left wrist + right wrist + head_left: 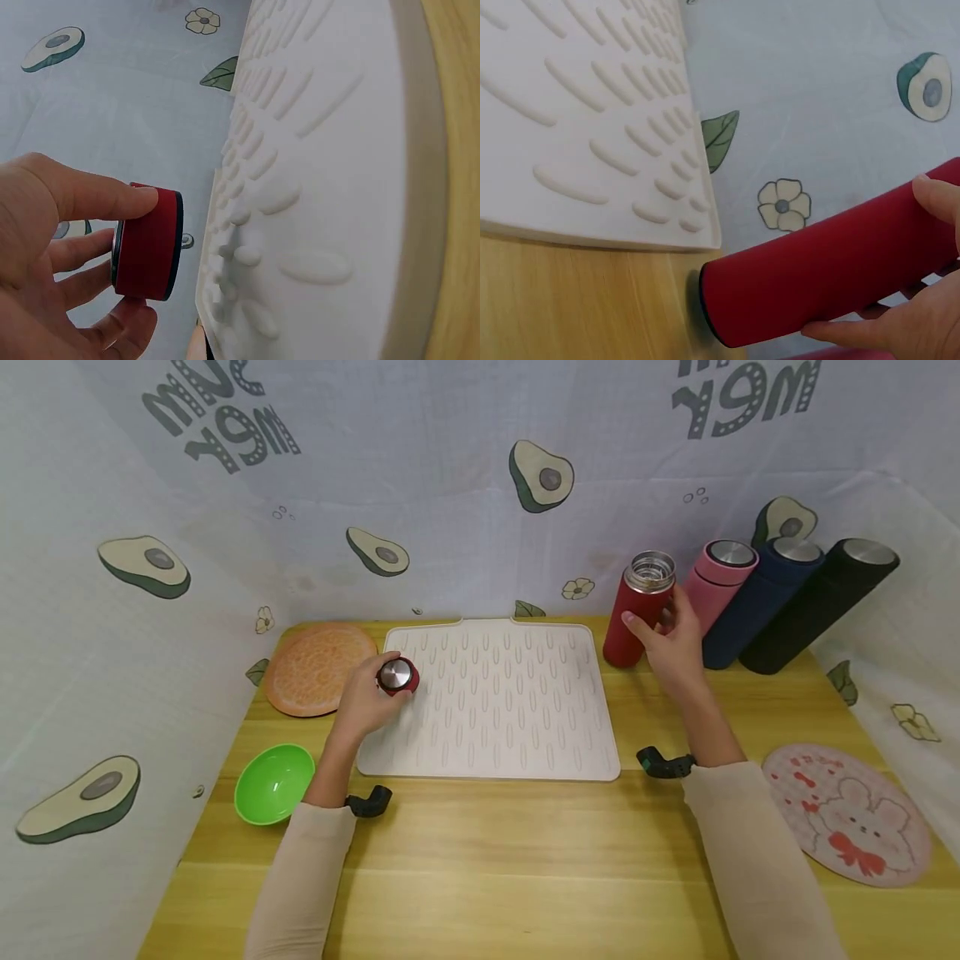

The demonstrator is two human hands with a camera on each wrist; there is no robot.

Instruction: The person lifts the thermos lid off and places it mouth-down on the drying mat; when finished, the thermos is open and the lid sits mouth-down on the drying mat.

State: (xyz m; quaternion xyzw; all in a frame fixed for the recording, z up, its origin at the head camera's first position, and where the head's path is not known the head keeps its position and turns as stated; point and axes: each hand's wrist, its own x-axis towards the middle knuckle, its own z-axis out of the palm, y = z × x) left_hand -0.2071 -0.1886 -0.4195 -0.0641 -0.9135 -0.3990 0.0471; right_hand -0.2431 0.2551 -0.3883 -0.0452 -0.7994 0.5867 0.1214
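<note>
My left hand (364, 700) pinches a red bottle lid (397, 675) with a silver top, above the left side of a white ribbed mat (495, 702). The left wrist view has this lid (148, 247) edge-on, held between thumb and fingers, apart from the mat. Over at the back right, my right hand (675, 647) grips a red thermos bottle (626, 631), its steel mouth uncovered. In the right wrist view the bottle (817, 274) has its base close to the wooden table; whether it touches I cannot tell.
Capped pink (720, 585), navy (757, 606) and black (817, 606) bottles stand right of the red one. A green bowl (274, 785) and an orange round mat (318, 670) lie left; a pink rabbit mat (847, 814) lies right. Printed cloth (450, 485) hangs behind.
</note>
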